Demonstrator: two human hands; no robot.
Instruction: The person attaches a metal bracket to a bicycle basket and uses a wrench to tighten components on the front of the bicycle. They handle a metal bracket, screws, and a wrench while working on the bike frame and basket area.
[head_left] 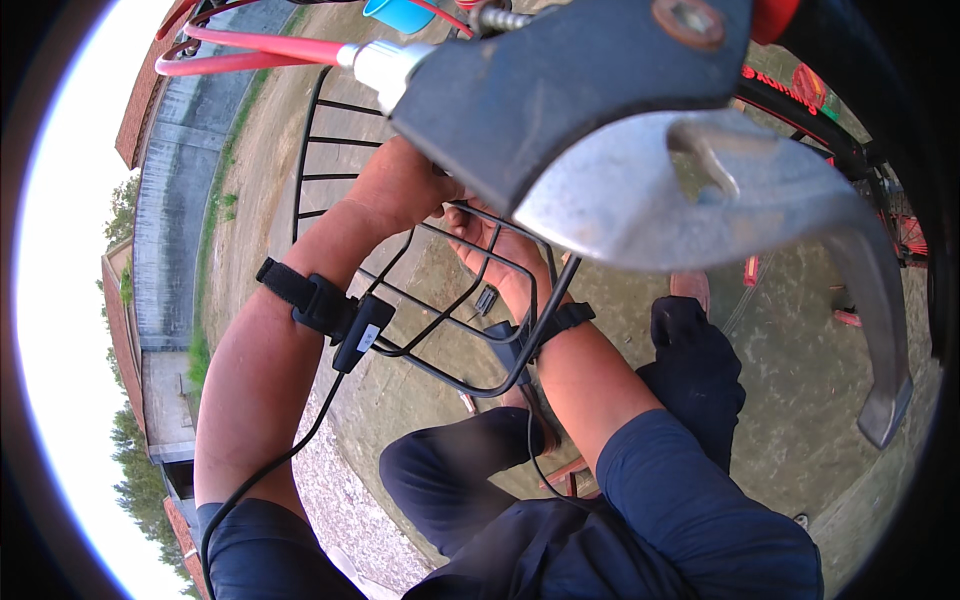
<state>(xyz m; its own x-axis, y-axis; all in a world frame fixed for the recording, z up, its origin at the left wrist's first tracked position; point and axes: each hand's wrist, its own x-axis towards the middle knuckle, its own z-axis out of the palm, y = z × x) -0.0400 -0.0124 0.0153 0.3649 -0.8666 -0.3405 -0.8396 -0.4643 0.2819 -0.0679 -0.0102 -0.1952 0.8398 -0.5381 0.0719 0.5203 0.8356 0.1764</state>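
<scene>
Both hands worked at a black wire basket under a bike.
The basket (455,330), thin-barred and open, hung before the knees; right hand (495,245) curled around its bars, left hand (405,185) reached up, fingers hidden by the grey bracket (640,130).

the fingers of the left hand (400,185) are hidden behind the dark metal bracket (560,90) near the camera. the right hand (495,240) is partly covered by the wire basket (430,330), so its grip cannot be told. the red frame tubes (260,50) are cut off at the far edge.
</scene>
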